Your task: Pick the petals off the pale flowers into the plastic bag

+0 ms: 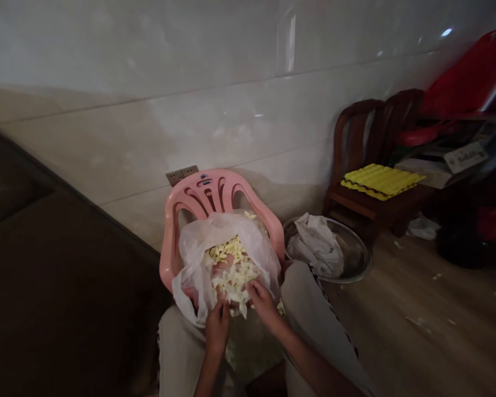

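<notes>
On one chair (224, 190), one bag (194, 242) holds many pale pieces (237, 274); I cannot tell the grip of two hands (263, 303).

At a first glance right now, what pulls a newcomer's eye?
The pink chair at centre, its open translucent bag showing pale pieces, with the left hand and right hand at their near side. Then the bright yellow tray on a wooden chair at right. Between the chairs, a metal basin holds a crumpled whitish bundle.
</notes>
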Available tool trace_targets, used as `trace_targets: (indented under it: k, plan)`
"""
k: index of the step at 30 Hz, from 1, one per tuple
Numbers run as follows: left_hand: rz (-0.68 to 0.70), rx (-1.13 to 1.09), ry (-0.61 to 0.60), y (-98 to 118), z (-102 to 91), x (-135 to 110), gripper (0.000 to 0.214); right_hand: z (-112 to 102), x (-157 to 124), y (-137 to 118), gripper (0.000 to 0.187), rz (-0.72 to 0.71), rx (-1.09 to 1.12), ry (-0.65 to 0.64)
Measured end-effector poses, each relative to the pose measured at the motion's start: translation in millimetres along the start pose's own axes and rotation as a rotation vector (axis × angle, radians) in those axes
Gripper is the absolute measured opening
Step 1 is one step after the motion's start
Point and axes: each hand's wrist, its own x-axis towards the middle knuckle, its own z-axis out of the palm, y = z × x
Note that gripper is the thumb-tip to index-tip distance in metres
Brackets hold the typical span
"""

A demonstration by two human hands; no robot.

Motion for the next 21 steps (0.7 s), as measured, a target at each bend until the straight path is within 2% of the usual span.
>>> trace_targets:
  k: [2, 6, 9, 16, 18, 21]
  plan:
    - [-0.021, 0.013, 0.007, -2.0, -0.6, 0.1, 0.055, -8.1, 3.6, -5.4, 0.046, 0.038, 0.042, 0.091]
    - [-0.023, -0.033, -0.018, 2.2, 1.1, -0.7, 0.053, -21.1, 10.9, -5.5, 0.049, 0.09, 0.032, 0.128]
    - [0.036, -0.048, -0.091, 8.6, 5.4, -3.1, 0.049, -20.0, 10.1, 1.4, 0.045, 0.05, -0.105, 0.064]
    - [0.156, -0.073, -0.273, 13.2, 9.6, -8.1, 0.045, -6.8, -4.3, 17.2, 0.02, -0.075, -0.329, -0.243]
    - [0.155, -0.072, -0.301, 14.4, 8.8, -8.9, 0.046, -7.6, -4.9, 19.0, 0.019, -0.093, -0.362, -0.267]
    - [0.155, -0.082, -0.326, 17.0, 8.6, -9.8, 0.048, -10.7, -3.5, 19.3, 0.022, -0.123, -0.392, -0.236]
